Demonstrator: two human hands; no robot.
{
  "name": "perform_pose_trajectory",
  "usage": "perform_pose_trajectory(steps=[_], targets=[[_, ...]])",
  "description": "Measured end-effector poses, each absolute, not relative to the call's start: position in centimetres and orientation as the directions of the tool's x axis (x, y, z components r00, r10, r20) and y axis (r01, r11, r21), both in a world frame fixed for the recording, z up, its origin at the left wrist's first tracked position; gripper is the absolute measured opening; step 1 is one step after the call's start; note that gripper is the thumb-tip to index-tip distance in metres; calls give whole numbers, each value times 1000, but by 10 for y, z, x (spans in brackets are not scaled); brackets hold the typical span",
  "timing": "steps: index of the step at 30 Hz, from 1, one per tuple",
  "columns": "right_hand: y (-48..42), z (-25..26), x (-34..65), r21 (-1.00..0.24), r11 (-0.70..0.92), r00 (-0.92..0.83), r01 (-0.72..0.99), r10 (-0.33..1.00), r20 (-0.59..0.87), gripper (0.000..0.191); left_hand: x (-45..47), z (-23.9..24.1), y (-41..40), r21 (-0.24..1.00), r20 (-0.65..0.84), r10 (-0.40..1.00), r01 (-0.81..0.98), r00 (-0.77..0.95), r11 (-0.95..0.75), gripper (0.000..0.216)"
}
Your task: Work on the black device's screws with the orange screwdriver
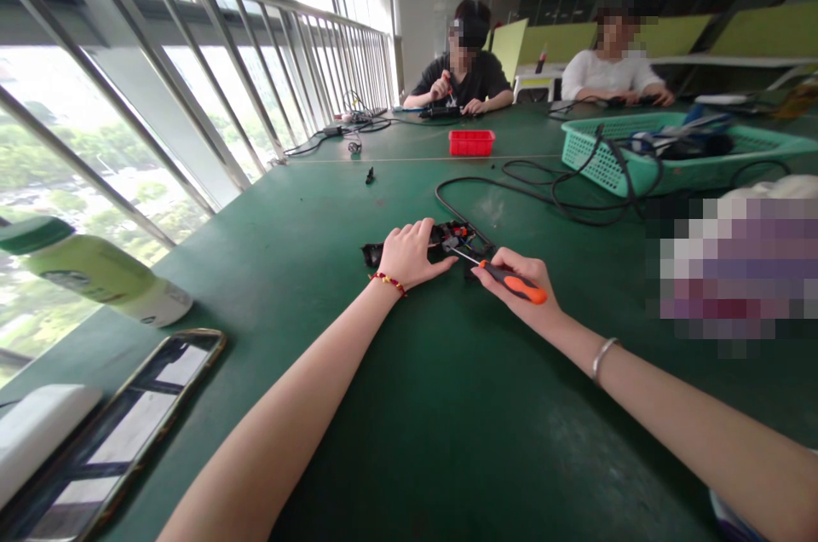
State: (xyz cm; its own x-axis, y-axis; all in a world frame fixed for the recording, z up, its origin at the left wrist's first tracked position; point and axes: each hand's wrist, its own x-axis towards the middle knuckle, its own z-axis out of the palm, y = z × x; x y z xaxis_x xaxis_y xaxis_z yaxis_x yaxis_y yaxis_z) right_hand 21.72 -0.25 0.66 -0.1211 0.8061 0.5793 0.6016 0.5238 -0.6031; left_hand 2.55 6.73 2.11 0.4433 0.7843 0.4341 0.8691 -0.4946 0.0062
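My left hand (407, 256) is closed over a long black casing (372, 254), pressing it to the green table. The casing's right part is opened up, showing small red and blue wires and parts. My right hand (521, 278) grips a screwdriver (516, 281) with an orange and dark grey handle. Its thin metal shaft points left into the opened part, and the tip appears to touch the inside. A thick black cord (469, 180) loops from near the casing's right end toward the back right. The far side of the casing is partly hidden under my left fingers.
A red tray (471, 143) and a small black piece (370, 175) lie ahead. A teal basket (594, 152) of cables stands at right. At left are a green bottle (95, 269), a phone (137, 431) and a white object (48, 423). Two people (469, 69) sit across.
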Motion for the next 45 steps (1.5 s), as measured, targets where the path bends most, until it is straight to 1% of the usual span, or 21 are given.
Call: perform_pose_trajectory(steps=[3, 8, 11, 13, 17, 20, 24, 27, 29, 33, 35, 40, 42, 45], targets=[[-3, 6, 215, -570, 535, -159, 624, 801, 577, 29, 25, 21, 69, 11, 424, 796, 876, 433, -482, 68], [-2, 3, 213, -525, 570, -214, 631, 779, 589, 24, 25, 20, 70, 4, 419, 802, 882, 426, -471, 58], [-2, 4, 214, -513, 562, -215, 649, 782, 585, 27, 25, 19, 70, 1, 436, 792, 880, 427, -475, 53], [-2, 4, 216, -516, 533, -186, 670, 794, 578, 30, 25, 19, 70, 1, 447, 786, 878, 427, -478, 51], [-2, 5, 219, -573, 467, -107, 674, 828, 550, 32, 25, 18, 71, 6, 447, 789, 881, 422, -474, 51], [-2, 5, 219, -581, 471, -127, 664, 837, 533, 31, 25, 18, 72, 4, 449, 787, 880, 423, -475, 50], [-2, 4, 215, -519, 523, -192, 676, 805, 562, 28, 24, 18, 72, -3, 458, 776, 874, 433, -485, 48], [-2, 3, 214, -485, 530, -208, 696, 795, 570, 28, 24, 18, 72, -6, 455, 775, 872, 438, -489, 48], [-1, 4, 216, -501, 510, -184, 699, 805, 564, 29, 24, 18, 72, -1, 454, 776, 872, 437, -490, 48], [-1, 4, 220, -591, 471, -112, 655, 834, 541, 30, 24, 17, 72, 9, 456, 779, 874, 430, -487, 50], [-1, 4, 219, -585, 478, -119, 655, 830, 545, 29, 24, 17, 72, 10, 457, 779, 873, 430, -487, 49], [-1, 1, 214, -480, 534, -221, 696, 796, 564, 28, 25, 19, 72, 3, 441, 785, 874, 435, -486, 47], [-1, 2, 214, -498, 515, -195, 698, 805, 560, 28, 25, 19, 72, 6, 439, 788, 876, 432, -483, 47], [0, 5, 218, -574, 476, -131, 667, 833, 538, 28, 25, 18, 72, 10, 447, 786, 877, 427, -481, 48]])
